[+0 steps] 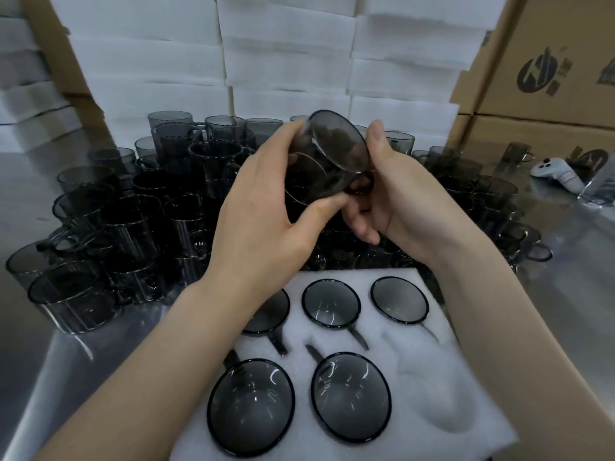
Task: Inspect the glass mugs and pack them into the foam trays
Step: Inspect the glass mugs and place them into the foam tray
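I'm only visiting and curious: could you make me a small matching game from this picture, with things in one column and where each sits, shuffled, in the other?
1 tilted mug
2 foam tray
3 white controller
4 cardboard boxes

A stacked far right
B held by left hand and right hand
C on the table, right side
D nearest, holding five packed mugs

Pairs: 1-B, 2-D, 3-C, 4-A

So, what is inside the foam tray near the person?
Five glass mugs sit in pockets of the foam tray; the near-right pocket is empty. The left forearm covers part of the far-left mug, so its full rim cannot be seen.
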Tool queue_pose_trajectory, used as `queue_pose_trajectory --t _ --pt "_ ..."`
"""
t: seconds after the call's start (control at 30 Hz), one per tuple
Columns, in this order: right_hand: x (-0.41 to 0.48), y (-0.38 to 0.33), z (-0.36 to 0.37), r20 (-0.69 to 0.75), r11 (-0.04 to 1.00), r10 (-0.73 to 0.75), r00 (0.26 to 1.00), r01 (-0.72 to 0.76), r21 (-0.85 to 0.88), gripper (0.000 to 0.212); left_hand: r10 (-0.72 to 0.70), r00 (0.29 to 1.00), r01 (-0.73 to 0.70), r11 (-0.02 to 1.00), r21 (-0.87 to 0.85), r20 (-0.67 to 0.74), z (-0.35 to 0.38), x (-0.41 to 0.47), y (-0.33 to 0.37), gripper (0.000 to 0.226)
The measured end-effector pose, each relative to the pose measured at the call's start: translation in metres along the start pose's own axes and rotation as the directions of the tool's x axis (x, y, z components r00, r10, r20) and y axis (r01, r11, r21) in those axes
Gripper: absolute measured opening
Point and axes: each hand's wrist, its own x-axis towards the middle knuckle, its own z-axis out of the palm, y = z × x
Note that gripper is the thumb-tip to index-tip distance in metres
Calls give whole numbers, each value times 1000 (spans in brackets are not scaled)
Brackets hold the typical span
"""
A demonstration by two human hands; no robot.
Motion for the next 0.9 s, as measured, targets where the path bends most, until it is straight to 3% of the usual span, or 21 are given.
queue_pose_trajectory --t 0.17,0.33,0.53,0.6,0.73,0.9 --pt "-2 -1 4 82 954 -44 996 18 298 48 -15 999 12 998 -65 -40 -1 2 2 61" --pt "-4 -1 6 145 915 -102 984 35 402 42 9 995 -19 995 -102 -98 -2 2 2 53" --pt "-5 6 11 186 879 -287 940 181 441 25 -69 986 35 976 -214 -154 -2 1 5 30" --pt "-5 7 12 181 880 -329 927 231 415 22 -131 979 88 962 -259 -155 -2 1 6 34" --pt "-4 7 14 117 909 -357 927 315 272 21 -205 975 160 914 -373 -84 -2 1 8 57" --pt "-3 5 15 47 912 -286 957 256 320 34 -186 982 166 915 -369 -17 4 1 7 40"
